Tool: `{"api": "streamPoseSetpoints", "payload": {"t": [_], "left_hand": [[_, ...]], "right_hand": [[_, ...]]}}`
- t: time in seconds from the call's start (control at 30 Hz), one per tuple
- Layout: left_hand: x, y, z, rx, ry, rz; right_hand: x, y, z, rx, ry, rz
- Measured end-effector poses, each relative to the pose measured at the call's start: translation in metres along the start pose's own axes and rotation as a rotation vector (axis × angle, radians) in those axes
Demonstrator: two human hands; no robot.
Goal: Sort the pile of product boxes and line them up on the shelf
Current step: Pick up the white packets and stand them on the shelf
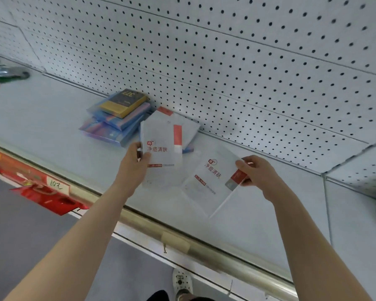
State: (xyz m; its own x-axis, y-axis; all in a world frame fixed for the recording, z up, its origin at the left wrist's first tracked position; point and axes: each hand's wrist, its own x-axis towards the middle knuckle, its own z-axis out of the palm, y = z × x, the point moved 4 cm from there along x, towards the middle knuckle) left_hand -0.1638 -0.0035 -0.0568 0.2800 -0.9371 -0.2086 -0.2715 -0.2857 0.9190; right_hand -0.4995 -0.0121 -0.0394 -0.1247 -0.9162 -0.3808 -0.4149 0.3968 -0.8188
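Presently in the left hand: the left hand [135,164] is gripping the left white box [161,146] by its left edge, with the thumb lying on the printed face and the fingers curling behind.
Right hand: the right hand [256,172] is pinching the right white box [211,179] at its red-striped right edge, with the fingers curling over the corner.
Pile location: the pile of blue boxes [115,124], with a dark and gold box [124,102] on top, is sitting on the shelf [52,114] against the pegboard back [248,72], ahead and to the left of both hands.
Further stock: more white boxes [187,124] are lying behind the left white box, between it and the pegboard back.
Nearer hand: the left hand is working just beside the pile; the right hand is working well apart from it.
Long axes: the left white box is running roughly front to back, print upright to the viewer. The right white box is running askew, with its far end swinging to the right.
Contact with shelf: whether either held box is resting on the shelf cannot be told.
Judgement: the white boxes are being paired. The right one is needing a turn to the left to sit parallel with its mate. Bare shelf for a row is lying under and to the right of the right hand.
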Motion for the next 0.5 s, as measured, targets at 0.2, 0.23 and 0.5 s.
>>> {"api": "streamPoseSetpoints", "payload": {"t": [0.2,0.23,0.5], "left_hand": [[-0.04,0.002,-0.031,-0.07,-0.031,0.09],[-0.049,0.004,-0.035,-0.058,-0.06,0.124],[-0.126,0.001,-0.026,0.048,-0.276,0.256]], "right_hand": [[-0.091,-0.006,0.001,-0.001,0.302,-0.193],[-0.108,-0.005,0.001,-0.015,0.375,-0.213],[-0.245,0.034,-0.01,-0.081,0.728,-0.205]]}}
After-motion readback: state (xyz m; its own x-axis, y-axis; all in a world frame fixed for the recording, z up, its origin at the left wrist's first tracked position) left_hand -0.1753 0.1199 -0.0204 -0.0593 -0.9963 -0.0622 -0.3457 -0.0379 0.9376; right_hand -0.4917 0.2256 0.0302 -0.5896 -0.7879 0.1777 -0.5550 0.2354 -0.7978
